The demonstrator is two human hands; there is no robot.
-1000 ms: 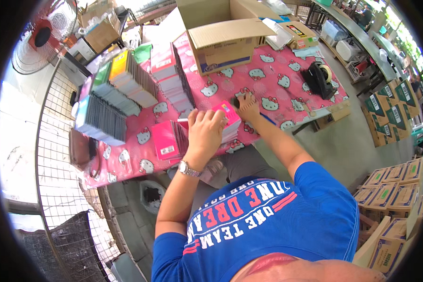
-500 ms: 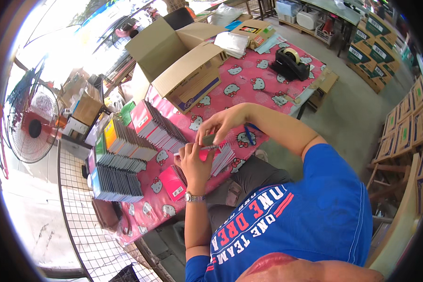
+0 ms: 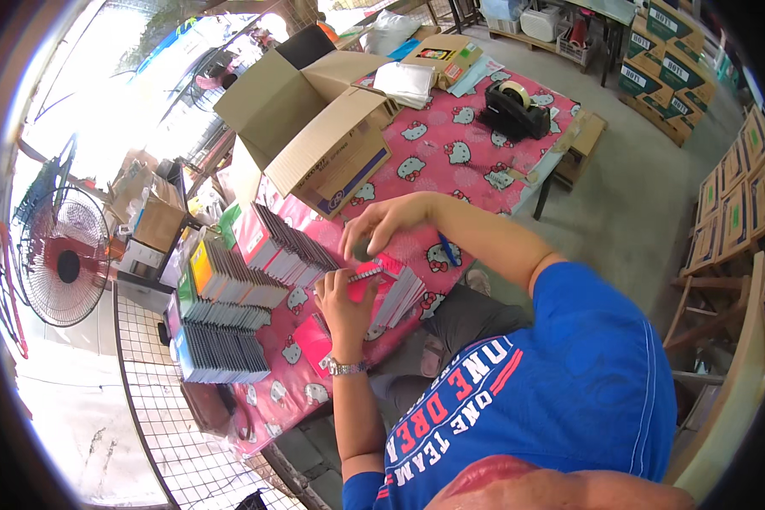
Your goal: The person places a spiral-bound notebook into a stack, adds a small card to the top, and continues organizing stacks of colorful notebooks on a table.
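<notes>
My left hand (image 3: 346,310), with a metal watch at its wrist, grips a pink-covered spiral notebook (image 3: 381,265) at its bound edge. Fingers of my right hand (image 3: 393,223) curl round a small dark grey-green object (image 3: 362,249) just above that edge; its kind is unclear. A stack of notebooks (image 3: 402,297) with pale page edges lies to the right of my left hand. Partly behind the left wrist is another pink notebook (image 3: 314,344). Rows of notebooks with blue (image 3: 221,353), yellow (image 3: 238,276) and red (image 3: 280,246) covers stand farther left.
A pink patterned cloth (image 3: 459,153) covers the table. An open cardboard box (image 3: 340,166) stands beyond my hands, a black tape dispenser (image 3: 516,115) at the far right. A blue pen-like item (image 3: 448,249) lies by my right forearm. A fan (image 3: 66,263) stands left.
My right hand has lifted slightly off the notebook's bound edge and moved left, still with the dark object. My left hand keeps its grip. The whole view has shifted a little.
</notes>
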